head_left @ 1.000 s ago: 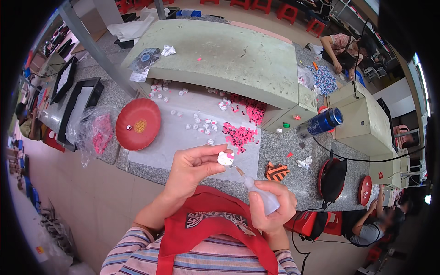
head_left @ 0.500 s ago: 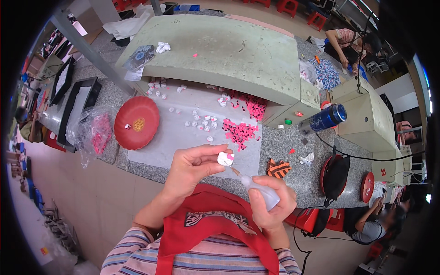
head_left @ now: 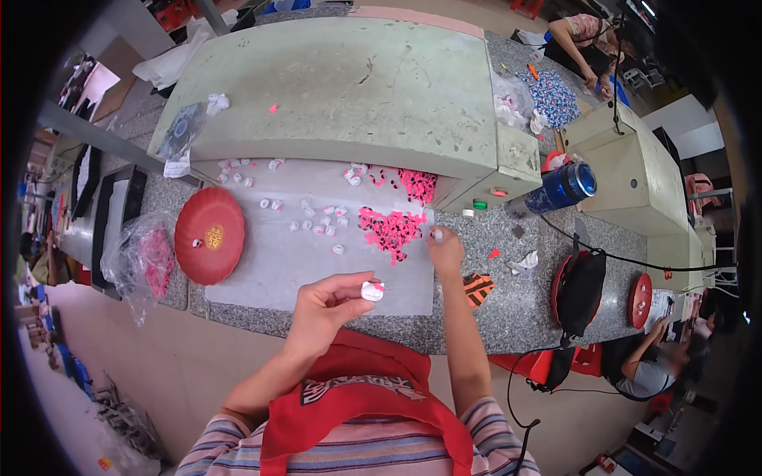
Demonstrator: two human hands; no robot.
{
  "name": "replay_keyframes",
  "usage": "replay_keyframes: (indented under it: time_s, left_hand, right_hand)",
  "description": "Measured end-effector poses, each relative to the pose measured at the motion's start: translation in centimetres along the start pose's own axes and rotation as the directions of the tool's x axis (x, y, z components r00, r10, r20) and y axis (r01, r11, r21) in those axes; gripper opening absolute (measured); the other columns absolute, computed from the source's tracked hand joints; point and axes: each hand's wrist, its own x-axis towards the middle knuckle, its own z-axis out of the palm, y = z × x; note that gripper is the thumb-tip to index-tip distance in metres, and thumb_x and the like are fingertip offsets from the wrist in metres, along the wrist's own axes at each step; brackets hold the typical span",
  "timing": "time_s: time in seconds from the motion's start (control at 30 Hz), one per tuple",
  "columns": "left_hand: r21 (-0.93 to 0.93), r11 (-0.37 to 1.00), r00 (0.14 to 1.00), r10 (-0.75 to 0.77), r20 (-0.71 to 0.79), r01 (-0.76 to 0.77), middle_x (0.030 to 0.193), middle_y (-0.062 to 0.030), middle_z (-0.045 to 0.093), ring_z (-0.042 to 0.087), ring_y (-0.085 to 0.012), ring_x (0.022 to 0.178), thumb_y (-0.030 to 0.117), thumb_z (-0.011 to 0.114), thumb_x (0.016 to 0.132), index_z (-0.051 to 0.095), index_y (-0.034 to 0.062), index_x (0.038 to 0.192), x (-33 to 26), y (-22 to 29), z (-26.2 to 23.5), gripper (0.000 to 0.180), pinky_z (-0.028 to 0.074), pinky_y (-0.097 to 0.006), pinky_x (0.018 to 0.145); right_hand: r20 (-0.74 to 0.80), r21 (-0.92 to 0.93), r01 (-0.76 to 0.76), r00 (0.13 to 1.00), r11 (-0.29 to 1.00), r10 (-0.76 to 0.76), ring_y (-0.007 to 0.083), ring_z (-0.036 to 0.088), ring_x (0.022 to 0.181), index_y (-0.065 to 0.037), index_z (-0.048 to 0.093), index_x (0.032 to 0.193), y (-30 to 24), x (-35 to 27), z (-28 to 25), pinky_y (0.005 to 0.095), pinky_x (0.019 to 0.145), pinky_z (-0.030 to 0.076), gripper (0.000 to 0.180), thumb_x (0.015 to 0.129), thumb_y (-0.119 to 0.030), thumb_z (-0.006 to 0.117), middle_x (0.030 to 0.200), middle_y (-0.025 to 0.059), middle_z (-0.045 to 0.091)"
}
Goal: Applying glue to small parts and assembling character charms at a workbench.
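Observation:
My left hand (head_left: 321,311) pinches a small white rounded figure (head_left: 370,293) with a pink spot, above the near edge of the white paper sheet (head_left: 262,289). At the sheet's right edge, my right hand (head_left: 447,252) is closed with its arm stretched forward. A pale bit of the squeeze bottle (head_left: 436,234) shows at its fingertips; the rest is hidden by the hand. Just left of that hand lies a heap of pink and black small pieces (head_left: 390,230). Several more white figures (head_left: 318,221) are scattered over the sheet, left of the heap.
A red scalloped plate (head_left: 208,266) and a clear bag of pink pieces (head_left: 151,258) stand left. The grey-green machine housing (head_left: 333,87) overhangs the sheet's far part. At right are a blue bottle (head_left: 563,186), an orange-black striped cloth (head_left: 478,289) and a black cable (head_left: 603,258).
My right hand has moved forward, away from the white figure, to the sheet's right edge beside the pink heap. My left hand still holds the figure, slightly lower. The whole view has shifted.

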Motion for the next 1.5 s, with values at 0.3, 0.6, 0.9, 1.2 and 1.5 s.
replay_keyframes:
  time_s: [0.3,0.6,0.9,1.2,1.5]
  left_hand:
    - [-0.152,0.978,0.986,0.129,-0.109,-0.145,0.097,-0.0138,0.06,0.06,-0.0179,0.084,-0.012,0.055,0.072,0.053,-0.0029,0.106,-1.3,0.5,-1.1,0.035,0.048,-0.026,0.076]
    - [-0.039,0.943,0.939,0.325,-0.113,-0.331,0.096,-0.0089,0.059,0.057,-0.0112,0.082,-0.008,0.056,0.076,0.052,-0.0019,0.108,-3.6,0.4,0.1,0.033,0.047,-0.021,0.073]
    - [0.008,0.906,0.903,0.423,-0.074,-0.424,0.104,-0.0126,0.056,0.057,-0.014,0.089,-0.012,0.054,0.075,0.05,-0.0031,0.108,-5.3,0.2,-0.2,0.035,0.048,-0.023,0.076]
    - [-0.01,0.914,0.911,0.402,-0.097,-0.404,0.101,-0.0116,0.058,0.057,-0.0134,0.088,-0.011,0.055,0.074,0.051,-0.0033,0.106,-5.2,0.4,-0.2,0.033,0.047,-0.023,0.077]
    - [-0.083,0.925,0.926,0.363,-0.098,-0.371,0.1,-0.0115,0.058,0.058,-0.0132,0.087,-0.009,0.056,0.074,0.051,-0.0037,0.107,-5.1,0.4,-0.4,0.034,0.047,-0.023,0.077]
  right_hand:
    - [0.373,-0.327,0.363,0.898,0.873,-0.234,0.0278,0.06,0.065,-0.002,0.059,0.08,-2.3,-0.9,-3.3,0.0365,0.058,0.048,0.021,0.069,-0.019,0.064,0.077,0.014,0.06]
    - [0.632,0.616,-0.398,0.765,0.68,-0.124,0.0112,0.055,0.056,0.004,0.06,0.082,-20.7,-9.1,-16.9,0.0211,0.045,0.045,0.01,0.072,0.0,0.059,0.071,0.0081,0.057]
    - [0.701,0.674,-0.422,0.625,0.607,-0.344,0.0122,0.058,0.074,0.003,0.061,0.083,-23.1,-11.2,-18.1,0.022,0.062,0.05,0.013,0.071,0.006,0.06,0.086,0.0085,0.059]
    - [0.705,0.51,-0.718,0.665,0.474,0.248,0.0213,0.061,0.073,0.005,0.056,0.088,-15.8,-9.0,-13.8,0.0302,0.061,0.053,0.021,0.069,0.003,0.063,0.084,0.0139,0.06]
    - [0.519,0.148,-0.551,0.75,0.822,0.41,0.0199,0.061,0.061,0.001,0.063,0.075,-4.1,-10.2,-2.5,0.0314,0.054,0.049,0.014,0.063,-0.005,0.065,0.066,0.0104,0.062]
